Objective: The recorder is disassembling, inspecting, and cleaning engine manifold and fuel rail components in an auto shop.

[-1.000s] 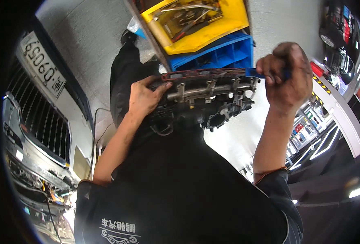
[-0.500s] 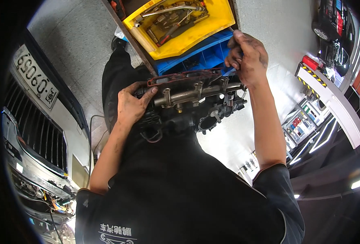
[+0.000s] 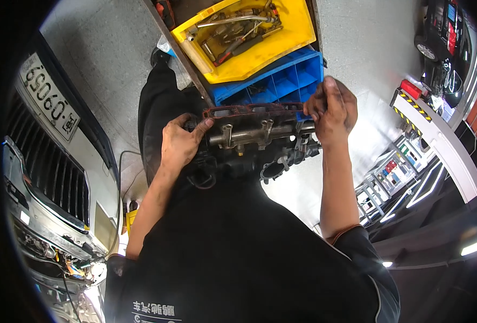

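My left hand (image 3: 180,140) grips the left end of a dark intake manifold (image 3: 249,167) with its fingers and thumb. Along the manifold runs a metal rail (image 3: 246,134) with short upright ports, and a red gasket (image 3: 233,111) lines its top edge. My right hand (image 3: 332,113) is closed round a blue tool (image 3: 304,117) at the manifold's right end, by the gasket; the tool's working end is mostly hidden by the fingers and the part. The manifold is held in front of my dark-clothed body.
Beyond the manifold, a cart holds a yellow bin (image 3: 297,29) of tools and metal pieces and a blue divided bin (image 3: 284,72). A white car's front (image 3: 101,177) is at left. At right are a white post with hazard stripes (image 3: 454,161) and a dark car (image 3: 435,37).
My right hand with the blue tool moved left and forward along the gasket, then back down toward the manifold's right end. My left hand keeps its grip on the manifold.
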Available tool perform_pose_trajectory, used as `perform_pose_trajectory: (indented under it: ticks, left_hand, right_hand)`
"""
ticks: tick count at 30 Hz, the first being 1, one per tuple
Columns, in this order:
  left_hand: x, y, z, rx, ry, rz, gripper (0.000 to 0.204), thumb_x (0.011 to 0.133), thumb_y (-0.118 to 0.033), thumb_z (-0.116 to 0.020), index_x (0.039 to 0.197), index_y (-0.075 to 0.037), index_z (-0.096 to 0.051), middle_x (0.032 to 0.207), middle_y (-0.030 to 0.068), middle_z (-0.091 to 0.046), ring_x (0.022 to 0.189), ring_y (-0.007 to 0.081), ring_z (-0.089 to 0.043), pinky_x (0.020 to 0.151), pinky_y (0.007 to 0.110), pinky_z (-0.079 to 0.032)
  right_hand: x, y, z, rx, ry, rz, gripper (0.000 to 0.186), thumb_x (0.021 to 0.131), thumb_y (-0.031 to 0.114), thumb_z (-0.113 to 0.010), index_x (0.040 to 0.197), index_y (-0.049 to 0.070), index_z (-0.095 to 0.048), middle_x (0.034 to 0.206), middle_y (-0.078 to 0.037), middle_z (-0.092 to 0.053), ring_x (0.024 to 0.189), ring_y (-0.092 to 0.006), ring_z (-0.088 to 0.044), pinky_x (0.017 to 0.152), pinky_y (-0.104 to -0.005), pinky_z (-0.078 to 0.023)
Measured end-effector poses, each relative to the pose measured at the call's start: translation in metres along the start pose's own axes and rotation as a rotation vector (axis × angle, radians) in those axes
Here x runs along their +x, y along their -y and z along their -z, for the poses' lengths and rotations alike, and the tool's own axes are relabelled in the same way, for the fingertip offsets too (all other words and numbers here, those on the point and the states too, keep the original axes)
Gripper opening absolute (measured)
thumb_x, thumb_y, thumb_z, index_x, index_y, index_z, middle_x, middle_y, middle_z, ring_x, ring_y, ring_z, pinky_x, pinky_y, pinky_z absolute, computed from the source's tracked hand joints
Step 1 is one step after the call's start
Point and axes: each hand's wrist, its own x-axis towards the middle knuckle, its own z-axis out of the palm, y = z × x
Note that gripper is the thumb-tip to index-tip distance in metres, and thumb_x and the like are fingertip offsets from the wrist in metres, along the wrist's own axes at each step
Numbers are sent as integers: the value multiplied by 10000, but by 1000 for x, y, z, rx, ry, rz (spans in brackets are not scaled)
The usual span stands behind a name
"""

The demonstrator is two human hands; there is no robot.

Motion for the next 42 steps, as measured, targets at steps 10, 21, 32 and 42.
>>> perform_pose_trajectory:
  ticks: [10, 21, 32, 42]
  left_hand:
    - [0, -10, 1, 53, 28, -33, 657, 776, -522, -752, 983, 96, -671, 892, 277, -684, 890, 370, -688, 793, 387, -526]
    - [-4, -14, 0, 76, -97, -104, 597, 761, -454, -786, 1046, 54, -654, 982, 239, -686, 948, 340, -679, 848, 388, -522]
    - [103, -107, -88, 603, 816, -725, 399, 961, -314, -558, 1143, 41, -572, 1085, 235, -595, 1048, 397, -549, 922, 434, -443]
    - [79, -114, -80, 515, 837, -702, 419, 955, -361, -581, 1216, -32, -589, 1204, 196, -607, 1151, 336, -551, 981, 389, -429]
  right_hand:
    - [-35, -17, 14, 169, -86, 213, 369, 977, 262, -532, 704, 16, -500, 514, -11, -400, 431, -108, -374, 485, -296, -408]
    - [-3, -18, 19, 208, 60, 53, 274, 923, 245, -580, 774, 15, -564, 591, -13, -460, 493, -101, -437, 488, -253, -396]
    - [28, -36, 4, 146, 191, 112, 372, 919, 335, -566, 709, 29, -594, 597, -55, -535, 554, -150, -509, 548, -274, -412]
    - [11, -39, 5, 187, 53, 101, 460, 950, 363, -545, 610, 64, -462, 527, -6, -430, 469, -102, -408, 453, -266, -350]
